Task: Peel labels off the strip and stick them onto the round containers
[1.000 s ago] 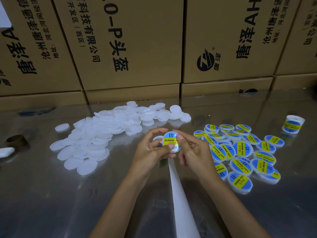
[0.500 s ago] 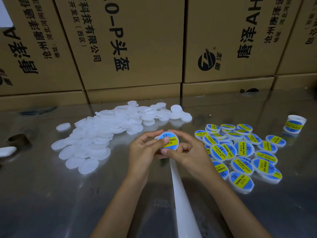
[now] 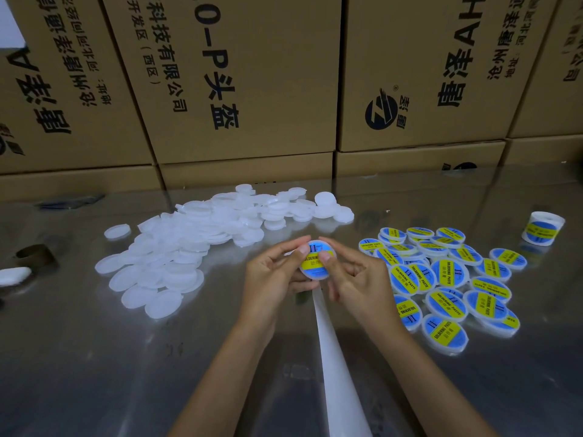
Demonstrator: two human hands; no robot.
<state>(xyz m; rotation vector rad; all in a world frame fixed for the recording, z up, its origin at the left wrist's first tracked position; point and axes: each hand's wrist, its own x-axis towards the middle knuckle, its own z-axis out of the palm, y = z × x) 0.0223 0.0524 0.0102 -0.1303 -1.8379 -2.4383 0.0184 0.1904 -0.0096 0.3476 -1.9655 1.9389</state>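
Observation:
Both hands hold one round white container (image 3: 316, 272) above the table's middle, its face turned toward me with a blue-and-yellow label on it. My left hand (image 3: 273, 275) grips its left edge, thumb on the label. My right hand (image 3: 353, 279) grips its right edge, thumb pressing the yellow band. A white backing strip (image 3: 334, 361) runs from under the hands toward me. A heap of plain white containers (image 3: 195, 244) lies at the left. Labelled containers (image 3: 441, 279) lie in a pile at the right.
The table is a shiny metal sheet (image 3: 94, 357). Cardboard boxes (image 3: 246, 89) wall off the far side. A label roll (image 3: 543, 228) stands at far right. A brown tape core (image 3: 34, 253) and a white object (image 3: 14, 275) lie at the left edge.
The container has been turned in my fingers and both thumbs now press across the label; my hands stay over the same spot of the table.

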